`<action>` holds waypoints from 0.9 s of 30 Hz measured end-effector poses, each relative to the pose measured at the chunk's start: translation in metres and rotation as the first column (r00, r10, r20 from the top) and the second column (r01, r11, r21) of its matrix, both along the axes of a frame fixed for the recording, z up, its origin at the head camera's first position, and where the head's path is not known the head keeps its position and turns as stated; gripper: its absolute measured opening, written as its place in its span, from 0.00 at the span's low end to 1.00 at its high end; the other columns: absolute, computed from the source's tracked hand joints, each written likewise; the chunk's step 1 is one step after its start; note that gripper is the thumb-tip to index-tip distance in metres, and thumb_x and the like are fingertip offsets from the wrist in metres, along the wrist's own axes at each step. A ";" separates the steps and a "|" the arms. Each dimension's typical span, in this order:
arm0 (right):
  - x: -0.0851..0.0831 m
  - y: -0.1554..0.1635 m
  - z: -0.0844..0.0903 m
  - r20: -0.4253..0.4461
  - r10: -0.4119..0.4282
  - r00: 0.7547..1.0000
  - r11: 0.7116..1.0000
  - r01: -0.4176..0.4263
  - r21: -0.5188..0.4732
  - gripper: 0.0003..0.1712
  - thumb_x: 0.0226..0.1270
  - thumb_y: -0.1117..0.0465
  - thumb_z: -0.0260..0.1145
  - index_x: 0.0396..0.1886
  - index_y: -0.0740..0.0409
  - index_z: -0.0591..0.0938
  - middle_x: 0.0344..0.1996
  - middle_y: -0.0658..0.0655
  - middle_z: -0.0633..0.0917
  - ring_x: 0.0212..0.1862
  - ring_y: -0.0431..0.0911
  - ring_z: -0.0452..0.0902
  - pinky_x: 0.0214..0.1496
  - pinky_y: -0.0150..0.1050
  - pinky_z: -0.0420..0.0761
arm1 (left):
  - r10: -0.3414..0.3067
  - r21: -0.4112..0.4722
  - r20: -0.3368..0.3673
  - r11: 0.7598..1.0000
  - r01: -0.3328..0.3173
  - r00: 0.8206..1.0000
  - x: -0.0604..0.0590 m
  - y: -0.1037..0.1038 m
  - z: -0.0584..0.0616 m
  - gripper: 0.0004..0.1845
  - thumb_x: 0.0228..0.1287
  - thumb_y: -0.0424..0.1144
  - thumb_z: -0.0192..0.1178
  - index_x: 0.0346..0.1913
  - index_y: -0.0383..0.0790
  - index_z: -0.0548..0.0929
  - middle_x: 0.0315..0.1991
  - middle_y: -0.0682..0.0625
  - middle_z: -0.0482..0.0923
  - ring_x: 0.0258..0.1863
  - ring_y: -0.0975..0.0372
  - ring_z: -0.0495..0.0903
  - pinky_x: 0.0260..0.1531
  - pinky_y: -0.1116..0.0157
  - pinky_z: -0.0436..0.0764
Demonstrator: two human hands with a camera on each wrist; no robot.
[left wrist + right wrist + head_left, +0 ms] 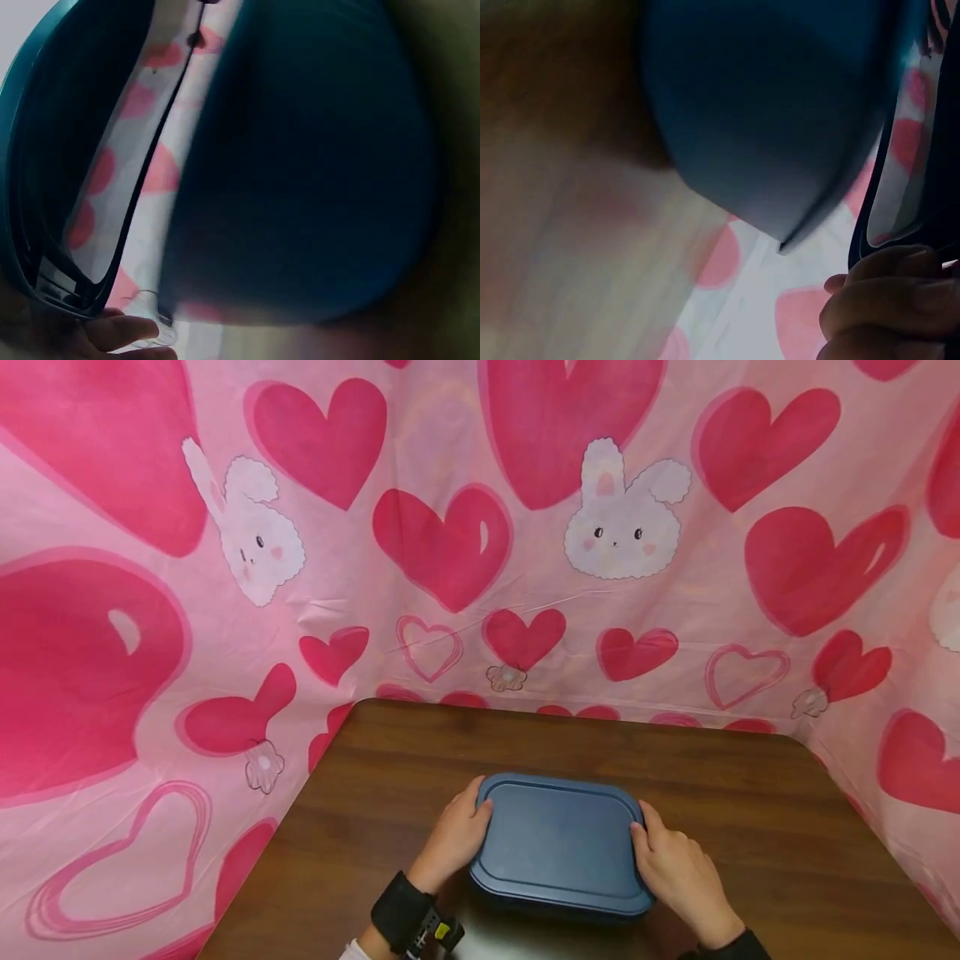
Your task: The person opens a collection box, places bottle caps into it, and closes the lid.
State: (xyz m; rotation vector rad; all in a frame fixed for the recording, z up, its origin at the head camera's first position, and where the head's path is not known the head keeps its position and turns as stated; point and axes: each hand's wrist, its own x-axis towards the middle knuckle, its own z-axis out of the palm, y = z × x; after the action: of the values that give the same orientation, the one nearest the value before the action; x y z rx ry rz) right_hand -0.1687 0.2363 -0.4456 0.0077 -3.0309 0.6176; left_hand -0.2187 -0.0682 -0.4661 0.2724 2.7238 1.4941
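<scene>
A blue rectangular lid [558, 843] with rounded corners is held level between both hands, near the front of the table. My left hand [457, 831] grips its left edge, thumb on top and fingers underneath. At the opposite edge my right hand [678, 868] holds it the same way, its curled fingers [885, 300] showing under the rim in the right wrist view. Below the lid stands a deep blue container [300, 165], parted from it by a gap in both wrist views. From the head, the lid hides nearly all of the container.
The brown wooden table [375, 810] has rounded far corners. Pink cloth [540, 585] printed with hearts and rabbits hangs behind it and along both sides. A black wristband [403, 910] with a small device sits on the left wrist, and another dark band [731, 947] on the right.
</scene>
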 end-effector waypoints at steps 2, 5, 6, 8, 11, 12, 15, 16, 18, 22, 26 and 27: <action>0.001 -0.001 -0.005 -0.006 -0.003 1.000 1.000 0.003 0.016 0.29 0.78 0.53 0.54 0.70 0.67 0.68 0.45 0.72 0.86 0.39 0.65 0.84 0.36 0.62 0.80 | -0.008 -0.017 0.006 1.000 0.008 1.000 0.003 0.000 -0.005 0.28 0.79 0.42 0.48 0.74 0.28 0.64 0.70 0.30 0.67 0.71 0.39 0.66 0.67 0.39 0.66; 0.002 -0.002 -0.012 0.000 -0.004 1.000 1.000 0.004 0.031 0.29 0.78 0.54 0.54 0.69 0.67 0.69 0.42 0.71 0.86 0.37 0.64 0.85 0.34 0.60 0.80 | -0.020 -0.040 0.016 0.999 0.020 1.000 0.006 0.001 -0.011 0.28 0.79 0.41 0.47 0.73 0.26 0.63 0.69 0.29 0.68 0.69 0.39 0.67 0.66 0.39 0.66; 0.002 -0.002 -0.014 0.002 -0.006 1.000 0.999 0.006 0.031 0.28 0.77 0.54 0.55 0.69 0.67 0.70 0.42 0.71 0.87 0.37 0.64 0.84 0.33 0.60 0.80 | -0.023 -0.045 0.019 0.999 0.024 1.000 0.007 0.001 -0.012 0.28 0.79 0.41 0.47 0.73 0.25 0.63 0.68 0.29 0.68 0.69 0.38 0.68 0.66 0.39 0.67; 0.002 -0.003 -0.017 0.009 -0.013 1.000 1.000 0.013 0.025 0.28 0.77 0.54 0.54 0.69 0.66 0.70 0.42 0.71 0.86 0.36 0.63 0.84 0.31 0.59 0.80 | -0.029 -0.045 0.023 0.999 0.030 0.999 0.008 0.001 -0.016 0.27 0.80 0.40 0.46 0.72 0.25 0.63 0.68 0.28 0.69 0.69 0.38 0.68 0.66 0.39 0.67; 0.001 -0.003 -0.019 0.015 -0.034 0.999 0.999 0.033 0.009 0.27 0.77 0.53 0.54 0.69 0.63 0.71 0.43 0.72 0.86 0.37 0.64 0.84 0.32 0.60 0.79 | -0.027 -0.018 0.026 0.999 0.027 0.999 0.008 0.001 -0.020 0.27 0.79 0.39 0.46 0.72 0.24 0.63 0.68 0.27 0.69 0.69 0.38 0.68 0.65 0.39 0.67; 0.001 -0.003 -0.020 0.017 -0.041 0.999 0.999 0.040 0.006 0.27 0.77 0.52 0.54 0.69 0.63 0.72 0.44 0.72 0.86 0.37 0.65 0.84 0.32 0.60 0.79 | -0.021 -0.009 0.026 1.000 0.021 0.999 0.007 0.002 -0.021 0.27 0.79 0.39 0.47 0.72 0.24 0.63 0.68 0.27 0.68 0.69 0.38 0.68 0.65 0.39 0.67; 0.000 -0.003 -0.022 0.025 -0.057 0.998 0.998 0.057 0.006 0.27 0.77 0.51 0.54 0.69 0.61 0.72 0.45 0.73 0.86 0.38 0.66 0.84 0.33 0.61 0.79 | -0.006 0.026 0.034 1.000 0.005 0.999 0.007 0.003 -0.024 0.28 0.79 0.39 0.47 0.72 0.23 0.63 0.68 0.26 0.67 0.69 0.37 0.67 0.66 0.38 0.66; 0.000 -0.003 -0.023 0.026 -0.062 0.998 0.998 0.062 0.005 0.27 0.77 0.51 0.54 0.68 0.61 0.72 0.44 0.73 0.86 0.38 0.66 0.84 0.33 0.61 0.79 | 0.000 0.027 0.034 1.000 0.000 0.999 0.006 0.003 -0.024 0.28 0.79 0.39 0.47 0.72 0.23 0.63 0.68 0.26 0.67 0.69 0.37 0.67 0.66 0.39 0.66; 0.000 -0.002 -0.024 0.031 -0.070 0.997 0.998 0.070 -0.001 0.27 0.77 0.50 0.54 0.68 0.61 0.73 0.45 0.73 0.86 0.38 0.66 0.84 0.33 0.61 0.79 | 0.007 0.029 0.039 1.000 -0.008 0.999 0.006 0.004 -0.026 0.28 0.79 0.40 0.47 0.72 0.24 0.64 0.68 0.27 0.67 0.69 0.37 0.67 0.66 0.39 0.66; -0.002 0.000 -0.027 0.057 -0.081 0.995 0.995 0.084 -0.046 0.28 0.78 0.50 0.53 0.67 0.64 0.72 0.46 0.74 0.85 0.40 0.67 0.83 0.35 0.61 0.79 | 0.022 0.036 0.029 0.999 -0.023 0.999 0.007 0.005 -0.028 0.27 0.78 0.40 0.49 0.70 0.24 0.65 0.67 0.28 0.70 0.68 0.38 0.69 0.65 0.40 0.67; -0.004 0.002 -0.032 0.096 -0.088 0.991 0.990 0.098 -0.099 0.30 0.78 0.50 0.51 0.66 0.70 0.71 0.51 0.76 0.83 0.44 0.68 0.83 0.40 0.61 0.80 | 0.037 0.053 0.012 0.998 -0.038 0.999 0.008 0.005 -0.028 0.26 0.77 0.41 0.51 0.66 0.23 0.69 0.62 0.28 0.75 0.63 0.38 0.74 0.61 0.39 0.71; -0.005 0.002 -0.033 0.101 -0.087 0.991 0.989 0.098 -0.111 0.30 0.79 0.50 0.51 0.65 0.71 0.70 0.52 0.77 0.82 0.45 0.68 0.83 0.41 0.61 0.80 | 0.043 0.054 0.011 0.998 -0.044 0.999 0.008 0.005 -0.029 0.25 0.77 0.41 0.51 0.66 0.23 0.70 0.61 0.28 0.75 0.62 0.38 0.75 0.61 0.39 0.71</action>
State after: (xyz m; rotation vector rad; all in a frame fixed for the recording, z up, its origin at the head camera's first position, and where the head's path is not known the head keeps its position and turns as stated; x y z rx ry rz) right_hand -0.1733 0.2387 -0.4785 -0.1713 -3.0598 0.8069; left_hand -0.2105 -0.0629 -0.4950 0.2077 2.7022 1.5774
